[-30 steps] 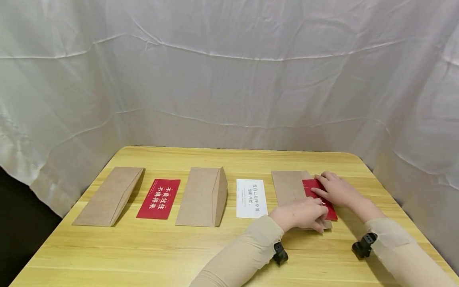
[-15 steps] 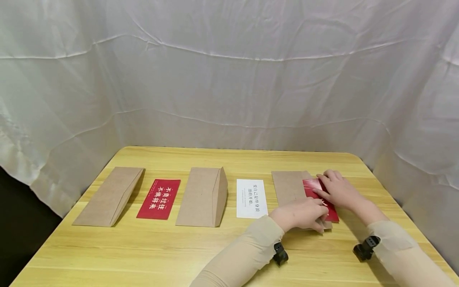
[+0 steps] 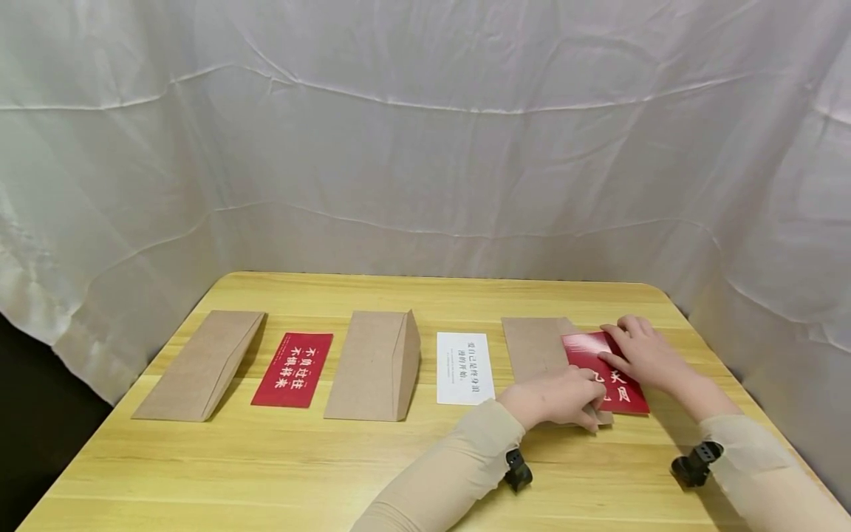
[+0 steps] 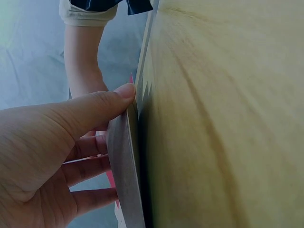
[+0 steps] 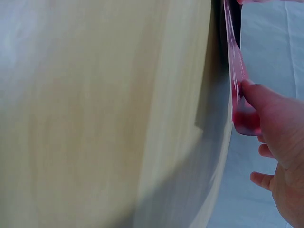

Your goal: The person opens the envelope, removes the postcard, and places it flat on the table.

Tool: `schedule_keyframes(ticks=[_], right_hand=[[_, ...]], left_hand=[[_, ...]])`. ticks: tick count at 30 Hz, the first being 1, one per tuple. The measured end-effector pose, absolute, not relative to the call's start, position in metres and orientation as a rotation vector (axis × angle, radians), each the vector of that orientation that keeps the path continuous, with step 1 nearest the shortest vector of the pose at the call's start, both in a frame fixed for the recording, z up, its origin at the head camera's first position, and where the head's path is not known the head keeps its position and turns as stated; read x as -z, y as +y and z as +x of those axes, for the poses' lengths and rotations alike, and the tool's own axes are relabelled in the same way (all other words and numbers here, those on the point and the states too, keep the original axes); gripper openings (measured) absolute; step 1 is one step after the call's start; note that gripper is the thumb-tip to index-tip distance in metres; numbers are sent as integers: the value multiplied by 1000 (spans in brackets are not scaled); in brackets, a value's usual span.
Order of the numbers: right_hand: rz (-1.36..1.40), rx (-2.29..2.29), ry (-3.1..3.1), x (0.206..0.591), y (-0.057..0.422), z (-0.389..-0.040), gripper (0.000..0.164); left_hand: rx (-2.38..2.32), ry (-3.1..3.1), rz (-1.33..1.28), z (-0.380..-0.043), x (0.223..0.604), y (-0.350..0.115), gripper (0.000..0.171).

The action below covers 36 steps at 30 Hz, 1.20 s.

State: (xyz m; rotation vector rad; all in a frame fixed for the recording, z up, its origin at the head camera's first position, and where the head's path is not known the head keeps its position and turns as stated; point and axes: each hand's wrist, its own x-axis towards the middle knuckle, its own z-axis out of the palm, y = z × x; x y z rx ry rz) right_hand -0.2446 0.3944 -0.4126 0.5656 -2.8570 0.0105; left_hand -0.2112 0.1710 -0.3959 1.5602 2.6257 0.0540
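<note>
At the table's right side, my left hand point(image 3: 555, 395) pinches a kraft paper envelope point(image 3: 534, 341) near its front edge. In the left wrist view the thumb lies along one side of the envelope point(image 4: 124, 161) and the fingers along the other. A red card point(image 3: 588, 344) with white characters shows at the envelope's right side, over its flap. My right hand point(image 3: 643, 356) grips the card's right part, thumb on its face; the right wrist view shows the card point(image 5: 239, 71) slightly bent. The card's left part is hidden, apparently inside the envelope.
Left of the hands lie a white printed card point(image 3: 464, 369), a second kraft envelope point(image 3: 366, 366) with its flap raised, another red card point(image 3: 292, 369) and a third envelope point(image 3: 202, 366). All rest on the wooden table point(image 3: 266, 473). A pale curtain point(image 3: 425, 162) hangs behind.
My right hand has moved to the right with the red card, and more of its face and white characters show. My left hand stays at the envelope.
</note>
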Motion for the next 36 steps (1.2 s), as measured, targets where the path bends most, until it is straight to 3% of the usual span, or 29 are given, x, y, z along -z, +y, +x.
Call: schedule_keyframes(ticks=[36], right_hand=[[489,54,-2800,411,447,-229,48]], left_hand=[[-141,2620,1501,-211,400,170,26]])
